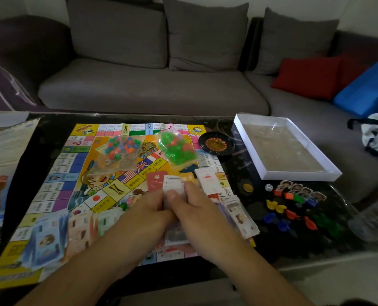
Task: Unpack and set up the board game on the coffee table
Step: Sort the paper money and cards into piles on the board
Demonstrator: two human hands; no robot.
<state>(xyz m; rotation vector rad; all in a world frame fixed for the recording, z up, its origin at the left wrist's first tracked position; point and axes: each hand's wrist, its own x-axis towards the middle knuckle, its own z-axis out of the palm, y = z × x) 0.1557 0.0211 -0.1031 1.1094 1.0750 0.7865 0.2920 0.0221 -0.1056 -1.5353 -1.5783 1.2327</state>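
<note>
The colourful paper game board (57, 173) lies unfolded on the dark coffee table (234, 168). Over its near middle, my left hand (148, 208) and my right hand (196, 206) together hold a small stack of white cards (174, 184). A red card (156, 181) and a white card pile (207, 181) lie just beyond my hands. Two clear bags of plastic pieces sit on the board: a multicoloured one (119, 151) and a mostly green one (175, 149). Stacks of paper money lie at the near left (46, 239) and right (238, 215) of my hands.
A small black roulette wheel (215, 143) sits at the board's far right corner. The empty white box tray (294, 173) lies to the right. In front of it are a die (269, 187), a gold coin (247, 187), character pawns (298, 191) and coloured tokens (291, 215). The box lid (0, 168) rests at far left.
</note>
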